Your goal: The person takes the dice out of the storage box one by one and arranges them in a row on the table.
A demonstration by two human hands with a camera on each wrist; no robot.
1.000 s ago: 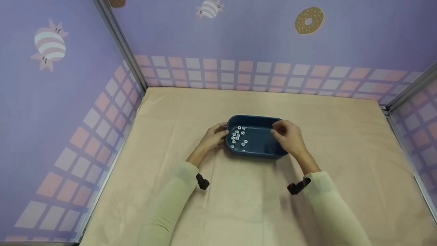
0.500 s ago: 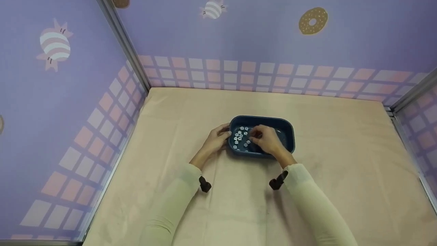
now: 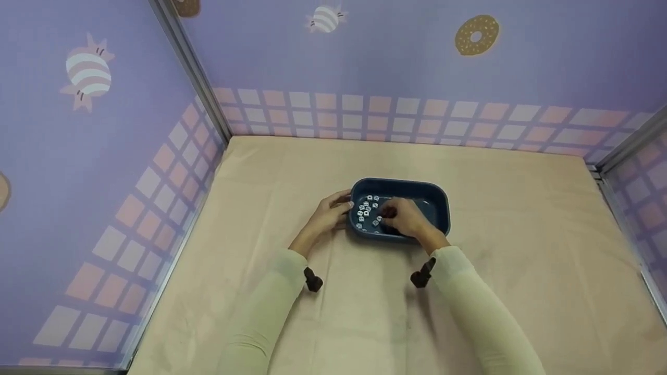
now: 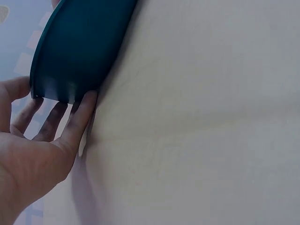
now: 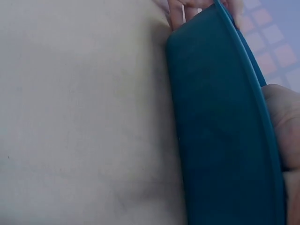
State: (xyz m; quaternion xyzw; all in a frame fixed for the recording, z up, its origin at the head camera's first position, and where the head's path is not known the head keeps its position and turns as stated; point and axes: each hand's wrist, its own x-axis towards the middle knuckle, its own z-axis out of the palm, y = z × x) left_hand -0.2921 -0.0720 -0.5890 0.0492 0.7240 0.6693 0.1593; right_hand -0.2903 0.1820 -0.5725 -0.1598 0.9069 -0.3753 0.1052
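Observation:
A dark blue plastic tub (image 3: 442,208) with rounded corners stands on the cloth. Several small white dice (image 3: 366,213) lie loose in its left part. My left hand (image 3: 328,214) grips the tub's left end. In the left wrist view, the thumb is at the rim and the fingers (image 4: 79,119) are spread against the end wall. Inside the tub, my right hand (image 3: 409,217) reaches over the floor, bent fingers beside the dice, with a dark gap between thumb and forefinger. In the right wrist view, the tub's side wall (image 5: 220,122) hides its fingertips.
A pale beige cloth (image 3: 292,166) covers the table around the tub. Purple panels (image 3: 391,47) with a checked border rise at the back and both sides. A dark wrist strap (image 3: 421,275) sits at the right sleeve cuff, with another (image 3: 312,280) at the left.
My right hand has moved left from the tub's right end to the dice, then slightly lower with thumb and forefinger farther apart. The left hand keeps its hold on the tub.

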